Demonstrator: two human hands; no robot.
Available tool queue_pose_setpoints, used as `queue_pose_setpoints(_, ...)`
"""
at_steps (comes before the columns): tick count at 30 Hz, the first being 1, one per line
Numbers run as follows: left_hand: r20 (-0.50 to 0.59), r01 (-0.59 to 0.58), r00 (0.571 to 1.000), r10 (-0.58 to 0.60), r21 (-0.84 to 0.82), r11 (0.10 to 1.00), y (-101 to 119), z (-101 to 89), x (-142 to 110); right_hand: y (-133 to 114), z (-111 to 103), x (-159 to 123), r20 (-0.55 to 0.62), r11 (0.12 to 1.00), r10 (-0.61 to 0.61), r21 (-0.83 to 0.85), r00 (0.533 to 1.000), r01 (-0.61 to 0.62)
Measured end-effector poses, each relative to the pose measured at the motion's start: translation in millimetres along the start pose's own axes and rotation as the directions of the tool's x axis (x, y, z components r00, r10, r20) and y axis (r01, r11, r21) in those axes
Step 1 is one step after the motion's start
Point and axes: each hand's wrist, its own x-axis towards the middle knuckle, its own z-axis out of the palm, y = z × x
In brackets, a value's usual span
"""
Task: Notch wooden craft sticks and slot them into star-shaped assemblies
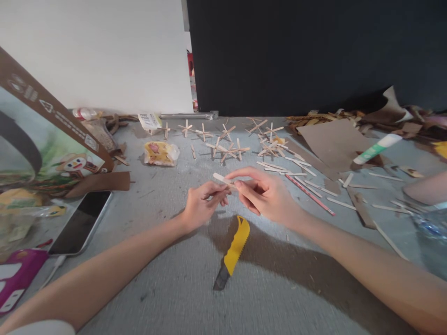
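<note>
My left hand [202, 204] and my right hand [263, 193] meet above the grey floor, both pinched on one pale wooden craft stick [221, 178] that points up and to the left. Just below the hands a yellow utility knife [234, 249] lies on the floor, touched by neither hand. Several star-shaped bundles of crossed sticks [228, 149] stand further back. Loose sticks [300, 174] and a red pencil [309, 194] lie to the right of my right hand.
A dark phone [81, 222] lies at the left beside a printed cardboard box [45, 139] and a magenta packet [16, 274]. A snack bag [160, 153], brown cardboard sheets [331, 142], a glue tube [377, 149] and a plastic bottle [431, 228] are also around.
</note>
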Motion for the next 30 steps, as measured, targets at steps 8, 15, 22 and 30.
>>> queue_pose_setpoints(8, 0.02, 0.031, 0.999, -0.031, -0.049, 0.998, -0.7, 1.6, 0.8, 7.0, -1.7, -3.2, 0.005, 0.983, -0.119, -0.14, 0.993, 0.118)
queue_pose_setpoints(15, 0.032, 0.1, 0.995, -0.096, -0.129, 0.987, 6.3, 2.2, 2.9, 5.5, -11.9, 1.6, 0.115, 0.992, -0.03, -0.116, 0.993, 0.044)
queue_pose_setpoints(22, 0.022, 0.17, 0.985, -0.169, -0.025, 0.985, 2.7, -0.3, 1.8, 2.8, -18.9, 3.0, 0.096, 0.983, -0.05, -0.173, 0.994, 0.067)
queue_pose_setpoints(30, -0.002, 0.111, 0.994, -0.111, 0.014, 0.994, 3.7, -0.5, 9.2, 10.6, -21.3, 5.7, -0.013, 0.952, -0.124, -0.282, 0.992, 0.115)
